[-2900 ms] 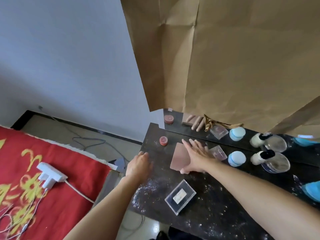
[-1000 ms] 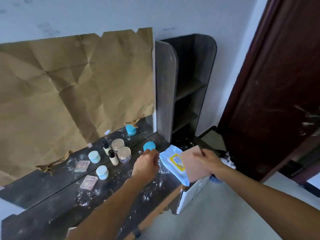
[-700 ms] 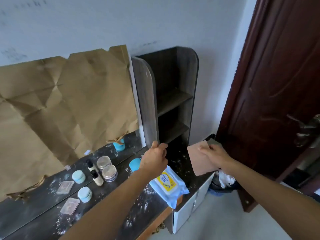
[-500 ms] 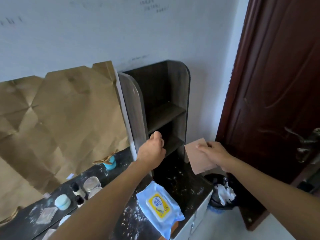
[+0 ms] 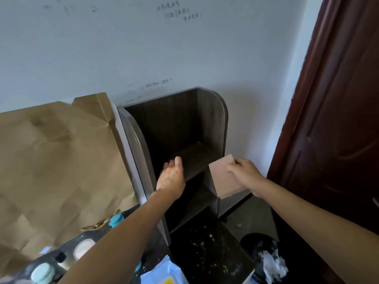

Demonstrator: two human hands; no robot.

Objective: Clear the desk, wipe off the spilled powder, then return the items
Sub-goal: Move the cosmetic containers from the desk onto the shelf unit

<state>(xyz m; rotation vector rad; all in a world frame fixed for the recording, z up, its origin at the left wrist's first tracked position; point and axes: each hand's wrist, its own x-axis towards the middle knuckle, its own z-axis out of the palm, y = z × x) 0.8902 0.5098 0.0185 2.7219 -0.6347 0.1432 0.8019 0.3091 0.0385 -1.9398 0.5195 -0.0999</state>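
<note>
Desk (image 5: 207, 251) down at the bottom of the view, dark top speckled with powder (image 5: 196, 241), not wiped yet. Looked like the clearing step to me: moving items off the top and into the shelf (image 5: 195, 157) at the desk's right end.

Gripped a flat pink box (image 5: 224, 178) in the right hand (image 5: 245, 174), fingers curled round its right edge. Held it tilted, up in the air just in front of the shelf's right side panel, about level with the middle board. Wasn't resting on anything.

Had the left hand (image 5: 171, 178) raised in front of that same board, fingers loose and slack, holding nothing. Couldn't tell whether touching the board's front edge or just short of it.

Plenty more sitting on the desk: small jars (image 5: 43, 273) at the bottom left, a blue wipes pack (image 5: 164, 272) right at the bottom edge. Also a bin (image 5: 252, 242) on the floor just right of the desk, crumpled white stuff inside.

Next move, at a guess: swing the box left past the side panel, level it out, slide it flat onto a board, then let go. Would need care with the tilt so as not to clip a corner on the panel. Then back for the jars, and only after that wipes on the powder.
</note>
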